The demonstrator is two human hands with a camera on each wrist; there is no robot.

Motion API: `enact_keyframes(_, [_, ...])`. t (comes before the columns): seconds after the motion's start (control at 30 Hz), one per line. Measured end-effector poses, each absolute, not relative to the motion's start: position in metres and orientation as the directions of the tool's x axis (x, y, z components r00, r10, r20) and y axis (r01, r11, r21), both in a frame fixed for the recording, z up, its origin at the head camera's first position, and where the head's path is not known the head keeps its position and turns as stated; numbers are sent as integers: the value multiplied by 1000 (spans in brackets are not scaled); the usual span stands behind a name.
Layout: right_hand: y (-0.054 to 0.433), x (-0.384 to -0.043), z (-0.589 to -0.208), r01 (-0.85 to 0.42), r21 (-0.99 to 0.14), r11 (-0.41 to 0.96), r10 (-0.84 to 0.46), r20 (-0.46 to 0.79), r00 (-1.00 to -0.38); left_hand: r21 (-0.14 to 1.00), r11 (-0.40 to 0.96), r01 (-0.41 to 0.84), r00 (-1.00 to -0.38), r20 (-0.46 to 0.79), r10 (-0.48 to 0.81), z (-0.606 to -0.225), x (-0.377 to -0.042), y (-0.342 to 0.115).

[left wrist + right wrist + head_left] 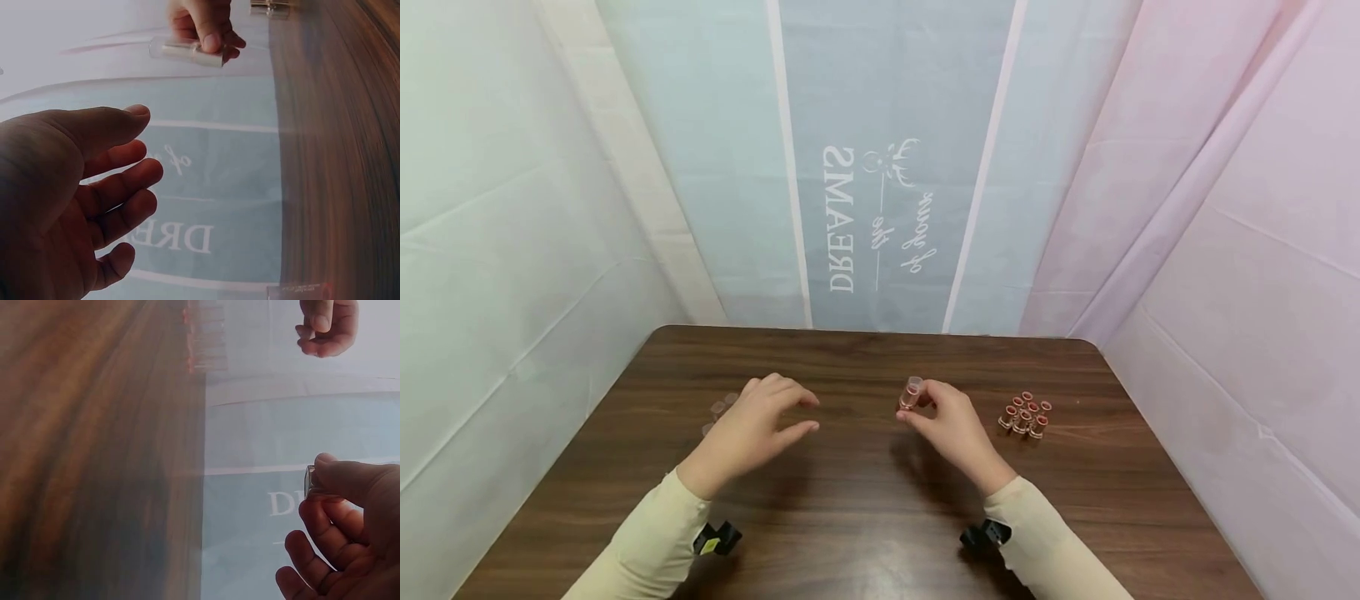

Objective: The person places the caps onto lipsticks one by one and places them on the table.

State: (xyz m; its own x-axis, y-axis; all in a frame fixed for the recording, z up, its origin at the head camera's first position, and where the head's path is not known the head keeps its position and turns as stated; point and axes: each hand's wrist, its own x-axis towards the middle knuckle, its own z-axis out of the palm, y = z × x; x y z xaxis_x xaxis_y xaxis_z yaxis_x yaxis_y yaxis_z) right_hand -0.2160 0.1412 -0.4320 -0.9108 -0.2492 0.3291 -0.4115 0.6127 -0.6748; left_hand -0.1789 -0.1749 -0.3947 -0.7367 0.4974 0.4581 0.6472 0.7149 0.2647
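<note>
My right hand [951, 425] pinches a lipstick tube [910, 395] between thumb and fingers, above the middle of the table. The tube has a shiny rose-gold base and a clear cap over its upper end; in the left wrist view the capped lipstick [209, 58] lies nearly sideways. To the left, my left hand [756, 423] hovers with its fingers spread and bent a little, holding nothing. Partly hidden behind it are several clear caps [718, 408] on the table. The right wrist view shows these clear caps [209, 337] in a row.
A cluster of several uncapped rose-gold lipstick tubes [1025, 417] stands on the brown wooden table [865, 508], right of my right hand. Pale curtains [1240, 350] enclose the sides, and a blue printed cloth [887, 100] hangs beyond the far edge.
</note>
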Motion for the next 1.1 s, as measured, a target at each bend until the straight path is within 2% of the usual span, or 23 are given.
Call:
enact_keyframes(0.3, [97,-267,-426,-450,-676,584,-302,334,-893,263,746,612,-754,478,451,-392,-184,-191])
enact_keyframes(0.6, [51,-317,-448,-342,-647,681,-300,179,-937,298,775,557,-802,435,409,-392,-193,-206])
enact_keyframes(0.8, [42,-327,-475,-244,-632,736,-257,73,-964,325,803,500,-845,384,371,-394,-199,-215])
enact_keyframes(1.1, [31,-329,-481,-226,-599,768,-232,69,-970,316,829,461,-869,351,349,-399,-203,-223])
